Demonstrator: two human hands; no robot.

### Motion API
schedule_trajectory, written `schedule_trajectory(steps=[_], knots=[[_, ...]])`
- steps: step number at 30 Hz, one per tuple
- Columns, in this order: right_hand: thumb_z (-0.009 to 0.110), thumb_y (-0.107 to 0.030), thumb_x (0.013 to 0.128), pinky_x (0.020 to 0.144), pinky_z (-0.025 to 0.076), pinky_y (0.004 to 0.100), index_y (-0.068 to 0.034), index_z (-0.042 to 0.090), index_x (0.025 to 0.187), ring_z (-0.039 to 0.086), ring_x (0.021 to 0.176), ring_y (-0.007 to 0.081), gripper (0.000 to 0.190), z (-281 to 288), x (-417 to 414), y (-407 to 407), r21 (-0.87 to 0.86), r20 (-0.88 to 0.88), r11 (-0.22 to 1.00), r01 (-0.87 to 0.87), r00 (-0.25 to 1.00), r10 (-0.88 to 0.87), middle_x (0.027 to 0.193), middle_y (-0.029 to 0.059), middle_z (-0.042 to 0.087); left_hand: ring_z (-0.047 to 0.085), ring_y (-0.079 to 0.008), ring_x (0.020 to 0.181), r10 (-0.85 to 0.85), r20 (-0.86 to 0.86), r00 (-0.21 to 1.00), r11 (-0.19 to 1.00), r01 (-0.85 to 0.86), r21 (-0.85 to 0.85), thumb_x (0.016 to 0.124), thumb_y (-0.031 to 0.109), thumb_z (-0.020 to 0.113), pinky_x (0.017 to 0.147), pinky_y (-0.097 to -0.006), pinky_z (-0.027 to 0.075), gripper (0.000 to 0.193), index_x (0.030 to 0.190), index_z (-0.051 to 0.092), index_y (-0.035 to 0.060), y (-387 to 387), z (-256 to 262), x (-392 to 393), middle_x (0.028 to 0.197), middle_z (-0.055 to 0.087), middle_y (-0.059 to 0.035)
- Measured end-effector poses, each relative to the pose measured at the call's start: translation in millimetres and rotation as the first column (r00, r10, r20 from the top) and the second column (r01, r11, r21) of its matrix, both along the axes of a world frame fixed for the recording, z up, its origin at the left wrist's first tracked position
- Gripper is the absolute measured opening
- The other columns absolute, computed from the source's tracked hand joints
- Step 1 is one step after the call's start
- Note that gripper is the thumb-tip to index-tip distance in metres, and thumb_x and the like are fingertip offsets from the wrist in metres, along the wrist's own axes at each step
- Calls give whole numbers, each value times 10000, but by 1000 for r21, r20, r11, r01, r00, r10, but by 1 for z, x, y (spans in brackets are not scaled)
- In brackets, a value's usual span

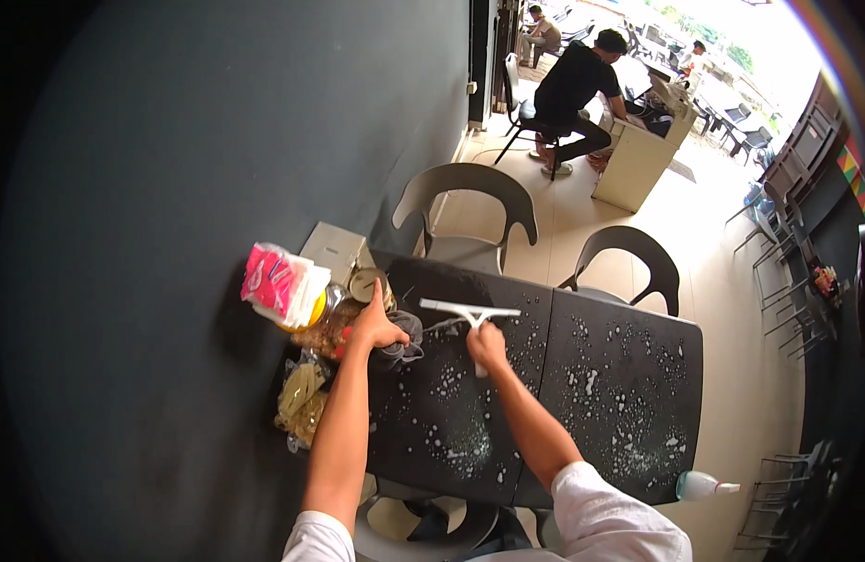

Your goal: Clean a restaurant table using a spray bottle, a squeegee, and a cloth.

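My right hand (pixel 486 345) grips the handle of a white squeegee (pixel 467 309), its blade over the far part of a black table (pixel 545 449). White foam and droplets are scattered over much of the tabletop. At the table's left side, my left hand (pixel 380 329) is on a bunched dark grey cloth (pixel 403 344), thumb and fingers around part of it. Right beside that hand are a round tin (pixel 364 284) and a jar with a yellow lid (pixel 327 305), with a pink packet of tissues (pixel 274 281) on top. A spray bottle (pixel 696 485) is at the near right corner.
Clear bags of yellowish food (pixel 302 400) lie along the left edge by the dark wall (pixel 158 211). Grey chairs (pixel 467 183) (pixel 633 260) stand beyond the table, another on the near side. Farther off, a person (pixel 576 88) sits at a cream desk (pixel 636 165).
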State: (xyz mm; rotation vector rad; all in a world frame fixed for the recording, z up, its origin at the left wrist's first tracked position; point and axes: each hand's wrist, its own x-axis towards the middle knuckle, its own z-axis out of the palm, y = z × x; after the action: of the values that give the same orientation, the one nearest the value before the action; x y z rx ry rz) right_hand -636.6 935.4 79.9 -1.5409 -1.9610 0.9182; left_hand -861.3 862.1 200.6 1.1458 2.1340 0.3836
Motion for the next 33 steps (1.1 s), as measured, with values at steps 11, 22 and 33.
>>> schedule_trajectory(steps=[11, 22, 33], knots=[[503, -135, 809, 848, 511, 449, 168, 359, 1309, 639, 945, 423, 602, 4, -97, 25, -150, 139, 978, 147, 982, -126, 992, 324, 633, 607, -174, 973, -176, 547, 819, 983, 175, 55, 496, 105, 881, 908, -305, 452, 1096, 1456, 354, 98, -334, 95, -5, 1039, 656, -135], [466, -111, 831, 777, 516, 493, 146, 403, 1297, 639, 868, 445, 536, -4, -63, -62, -63, 179, 998, 4, 984, 8, 895, 322, 638, 616, -149, 864, 55, 535, 843, 981, -146, 128, 488, 127, 892, 851, -288, 473, 1081, 1439, 380, 93, -421, 84, -21, 910, 653, -87], [493, -94, 813, 732, 529, 495, 111, 480, 1256, 645, 778, 453, 489, -16, -75, -136, -47, 146, 996, 74, 987, -66, 811, 318, 637, 611, -159, 902, 198, 576, 793, 921, -352, 167, 463, 54, 887, 872, -286, 451, 1140, 1453, 324, 27, -461, 98, -11, 911, 635, -66]])
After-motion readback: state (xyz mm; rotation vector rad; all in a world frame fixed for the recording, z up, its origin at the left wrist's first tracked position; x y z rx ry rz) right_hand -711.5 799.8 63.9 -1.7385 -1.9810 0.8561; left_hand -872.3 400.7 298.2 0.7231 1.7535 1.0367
